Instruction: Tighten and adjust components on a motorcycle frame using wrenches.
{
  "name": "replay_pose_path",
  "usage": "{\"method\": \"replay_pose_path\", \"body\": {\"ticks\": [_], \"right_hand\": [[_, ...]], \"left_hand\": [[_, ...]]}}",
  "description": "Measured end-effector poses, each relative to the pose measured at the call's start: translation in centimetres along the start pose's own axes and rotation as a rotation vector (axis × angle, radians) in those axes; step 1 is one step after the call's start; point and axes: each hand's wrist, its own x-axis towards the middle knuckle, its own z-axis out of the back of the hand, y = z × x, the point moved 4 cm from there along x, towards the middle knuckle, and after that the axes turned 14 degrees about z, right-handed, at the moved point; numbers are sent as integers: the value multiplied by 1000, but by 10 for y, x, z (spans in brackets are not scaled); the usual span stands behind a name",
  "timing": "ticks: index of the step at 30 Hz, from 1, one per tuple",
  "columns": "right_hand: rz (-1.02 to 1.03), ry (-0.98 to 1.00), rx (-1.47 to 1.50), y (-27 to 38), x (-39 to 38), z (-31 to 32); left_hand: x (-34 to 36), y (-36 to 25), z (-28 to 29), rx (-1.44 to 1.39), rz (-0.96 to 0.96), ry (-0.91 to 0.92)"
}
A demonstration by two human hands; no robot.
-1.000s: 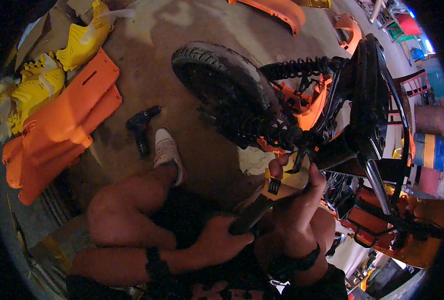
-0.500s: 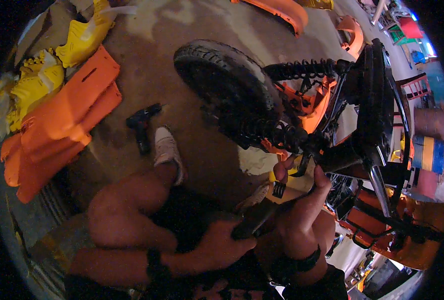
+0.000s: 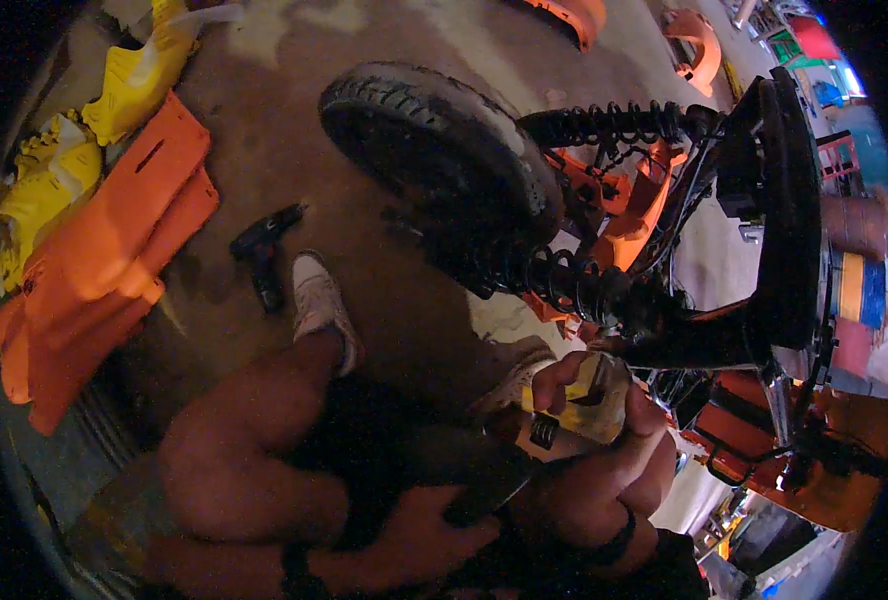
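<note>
My left hand (image 3: 424,530) is closed around a dark handle (image 3: 474,502) near my lap. A thin shiny edge runs from it toward my right hand, but its kind is too dark to tell. My right hand (image 3: 629,430) is bent, thumb and fingers closed near a small dark ribbed piece (image 3: 544,431). Between the fingers a pale yellowish thing (image 3: 594,395) shows, unclear in shape. Just beyond this hand is the lower coil-spring shock absorber (image 3: 574,285) of a partly stripped motorcycle or scooter, with its wheel (image 3: 444,145) raised at an angle.
A cordless drill (image 3: 264,250) lies on the floor beside my shoe (image 3: 322,305). Orange body panels (image 3: 114,260) and yellow parts (image 3: 59,175) lie at the left. More orange panels (image 3: 699,50) rest at the far side. The black vehicle frame (image 3: 789,220) stands at the right.
My right hand has drawn back from the frame near the shock absorber, toward my lap, carrying the ribbed piece. The left hand has dropped slightly with the dark handle. The view has shifted.
</note>
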Motion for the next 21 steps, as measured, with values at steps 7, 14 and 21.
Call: {"method": "replay_pose_path", "body": {"ticks": [7, 14, 21], "right_hand": [[17, -111, -92, 7, 12, -7], [31, -22, -80, 9, 14, -6], [74, 13, -287, 14, 15, -8]], "left_hand": [[14, -19, 3, -158, 386, 424], [6, -40, 21, -276, 170, 306], [11, -45, 19, -314, 48, 249]]}}
